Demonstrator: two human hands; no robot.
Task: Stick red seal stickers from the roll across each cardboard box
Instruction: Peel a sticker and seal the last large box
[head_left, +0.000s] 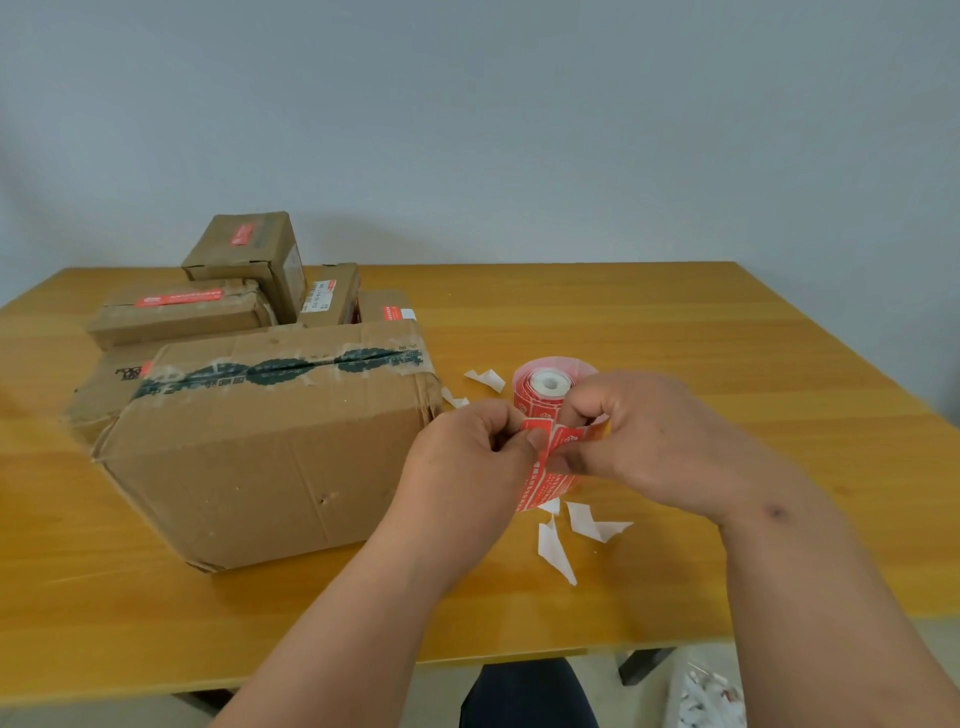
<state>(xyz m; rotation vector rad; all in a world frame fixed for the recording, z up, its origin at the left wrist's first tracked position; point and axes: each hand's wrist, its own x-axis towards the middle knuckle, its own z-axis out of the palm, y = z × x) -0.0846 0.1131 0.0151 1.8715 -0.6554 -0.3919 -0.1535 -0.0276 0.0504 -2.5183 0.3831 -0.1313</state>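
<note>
A roll of red seal stickers is held above the wooden table, with its loose red strip hanging down between my hands. My left hand pinches the strip's upper end. My right hand grips the roll and the strip beside it, thumb against a sticker. A large cardboard box with green printed tape lies just left of my hands; no red sticker shows on it. Behind it stand smaller boxes with red stickers on top: a long flat one and a cube-like one.
More small boxes sit behind the big one at the left rear. White backing paper scraps lie on the table under my hands, and others by the roll. The table's front edge is near my lap.
</note>
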